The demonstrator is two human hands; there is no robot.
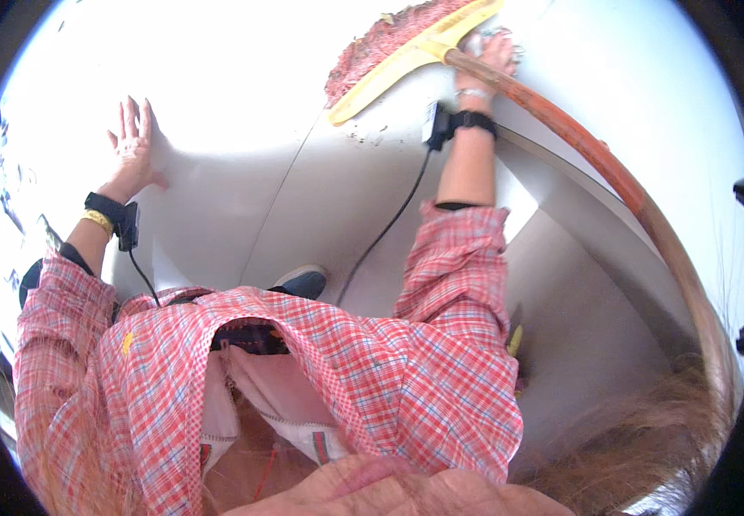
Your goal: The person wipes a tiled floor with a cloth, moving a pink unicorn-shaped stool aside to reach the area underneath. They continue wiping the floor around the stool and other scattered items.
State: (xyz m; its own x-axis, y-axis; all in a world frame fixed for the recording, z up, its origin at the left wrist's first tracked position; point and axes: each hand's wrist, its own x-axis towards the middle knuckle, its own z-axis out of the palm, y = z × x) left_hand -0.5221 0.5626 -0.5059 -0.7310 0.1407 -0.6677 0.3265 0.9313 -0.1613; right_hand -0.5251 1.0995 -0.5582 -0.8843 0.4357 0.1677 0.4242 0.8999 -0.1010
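Observation:
My left hand (132,151) is at the left, fingers spread and nothing in it, over or against a bright pale surface. My right hand (497,55) is at the upper right beside a broom with a yellow head (381,74) and frayed pink-red bristles (381,48). The broom's worn orange-painted wooden handle (578,142) crosses in front of this hand and curves down the right side. Some whitish, shiny crumpled material shows around the right fingers. Blur and the handle hide whether the fingers grip anything.
Small dark crumbs (372,137) lie on the pale floor (230,193) below the broom head. A thin seam crosses the floor. A dark shoe (304,282) shows past the checked shirt. Black cables (392,222) run from devices strapped at both wrists. A small yellow-green object (515,340) is beside the right sleeve.

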